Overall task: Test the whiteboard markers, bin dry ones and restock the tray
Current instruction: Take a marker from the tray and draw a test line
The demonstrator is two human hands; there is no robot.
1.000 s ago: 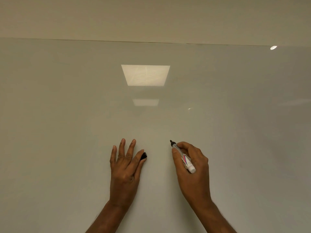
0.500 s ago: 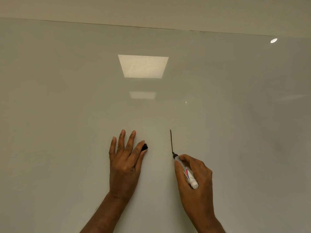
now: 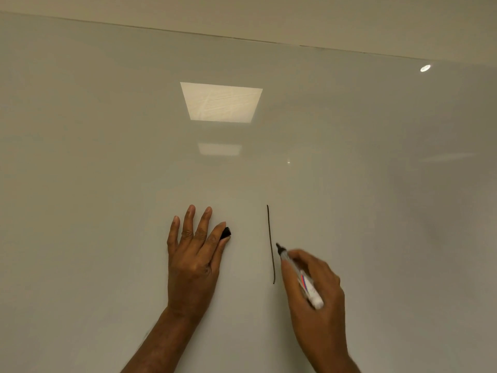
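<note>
A glossy pale whiteboard (image 3: 107,184) under a beige wall, lit from overhead.

The board fills nearly the whole view; its thin dark top edge (image 3: 242,39) slants down to the right, with a strip of plain beige wall (image 3: 269,12) above it. The sheen mirrors a bright square ceiling light panel (image 3: 221,102), streaked with faint wipe marks, and a dimmer, smaller panel (image 3: 220,149) below it. A small round spotlight reflection (image 3: 425,68) shines near the upper right corner. The right side lies in soft shadow.
</note>
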